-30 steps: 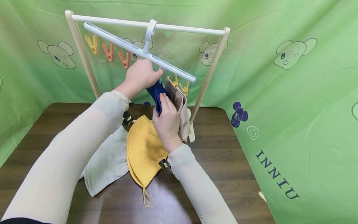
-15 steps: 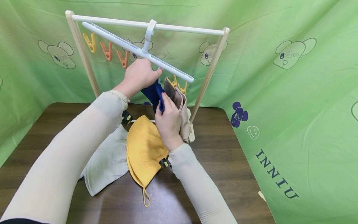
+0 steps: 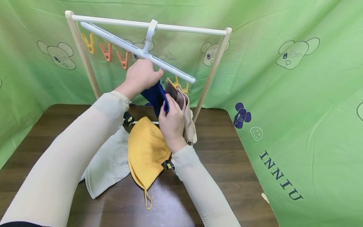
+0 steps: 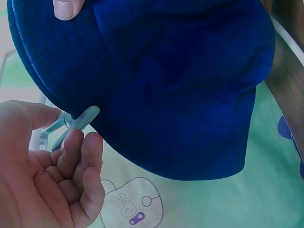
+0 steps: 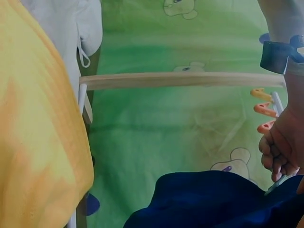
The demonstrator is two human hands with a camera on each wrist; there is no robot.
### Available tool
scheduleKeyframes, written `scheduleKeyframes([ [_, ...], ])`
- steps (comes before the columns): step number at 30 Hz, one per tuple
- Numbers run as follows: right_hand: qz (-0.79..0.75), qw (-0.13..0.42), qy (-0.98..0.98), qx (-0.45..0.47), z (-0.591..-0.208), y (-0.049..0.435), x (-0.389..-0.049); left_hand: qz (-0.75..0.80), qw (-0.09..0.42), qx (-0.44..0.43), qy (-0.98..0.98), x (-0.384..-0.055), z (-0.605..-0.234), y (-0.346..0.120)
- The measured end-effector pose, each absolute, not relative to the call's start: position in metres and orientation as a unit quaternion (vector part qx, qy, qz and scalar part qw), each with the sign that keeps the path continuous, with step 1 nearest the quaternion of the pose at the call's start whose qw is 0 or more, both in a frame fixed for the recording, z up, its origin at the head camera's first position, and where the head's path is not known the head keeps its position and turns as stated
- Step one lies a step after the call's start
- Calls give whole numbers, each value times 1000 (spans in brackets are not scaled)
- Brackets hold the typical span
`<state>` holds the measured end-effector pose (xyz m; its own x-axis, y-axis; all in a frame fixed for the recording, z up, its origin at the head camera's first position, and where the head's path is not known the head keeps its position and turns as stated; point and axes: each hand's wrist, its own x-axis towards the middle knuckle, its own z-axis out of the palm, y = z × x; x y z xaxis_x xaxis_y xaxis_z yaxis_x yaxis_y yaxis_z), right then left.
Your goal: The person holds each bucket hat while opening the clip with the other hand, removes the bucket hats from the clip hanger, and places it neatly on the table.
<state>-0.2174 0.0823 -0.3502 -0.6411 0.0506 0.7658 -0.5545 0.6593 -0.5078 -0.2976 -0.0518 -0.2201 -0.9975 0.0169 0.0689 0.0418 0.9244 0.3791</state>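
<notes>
Just under the pale blue hanger [image 3: 113, 39], my left hand [image 3: 143, 74] pinches a light blue-green clothespin [image 4: 76, 126] between thumb and curled fingers. Its jaws are at the brim edge of a dark blue bucket hat [image 4: 180, 95]. My right hand [image 3: 172, 123] pinches that hat's edge lower down, thumb on the near side, as the head view shows. Close by on the right, a beige folded cloth item [image 3: 188, 123] hangs from yellow clothespins [image 3: 176, 83]. The hanger hooks over the white bar [image 3: 193, 30] of a wooden-legged rack and tilts down to the right.
A yellow bucket hat [image 3: 147, 151] and a pale grey hat [image 3: 109, 164] lie on the dark wooden table [image 3: 221, 189] below my hands. Empty orange clothespins [image 3: 106, 52] and a yellow clothespin [image 3: 89, 43] hang at the hanger's left. Rack legs [image 3: 212, 75] stand either side.
The right hand has shifted slightly right, drawing the blue hat's edge with it. The hanger and its hanging clothespins have moved slightly left. My left hand stays at nearly the same spot.
</notes>
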Motion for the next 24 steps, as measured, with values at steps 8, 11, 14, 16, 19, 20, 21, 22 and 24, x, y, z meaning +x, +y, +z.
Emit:
scheduleKeyframes([
  [8,392,391,-820,145,-348,85,-218,-200,37,-16,-979,-298,-221,-51],
  [11,394,390,-820,142,-348,86,-218,-202,39,-18,-979,-299,-221,-51],
  [14,395,389,-820,140,-348,87,-217,-205,36,-19,-978,-299,-222,-50],
  [16,396,388,-820,140,-348,87,-217,-206,33,-20,-978,-298,-222,-50],
  [19,397,390,-819,141,-347,88,-217,-205,27,-19,-978,-298,-221,-49],
  [20,397,391,-818,141,-348,88,-216,-205,25,-19,-978,-298,-221,-49],
  [21,397,392,-818,141,-347,88,-216,-204,23,-19,-979,-298,-221,-49],
  [22,397,394,-817,140,-347,88,-216,-203,21,-19,-979,-298,-220,-49],
  [24,397,396,-816,140,-347,88,-216,-203,20,-19,-979,-297,-220,-49],
])
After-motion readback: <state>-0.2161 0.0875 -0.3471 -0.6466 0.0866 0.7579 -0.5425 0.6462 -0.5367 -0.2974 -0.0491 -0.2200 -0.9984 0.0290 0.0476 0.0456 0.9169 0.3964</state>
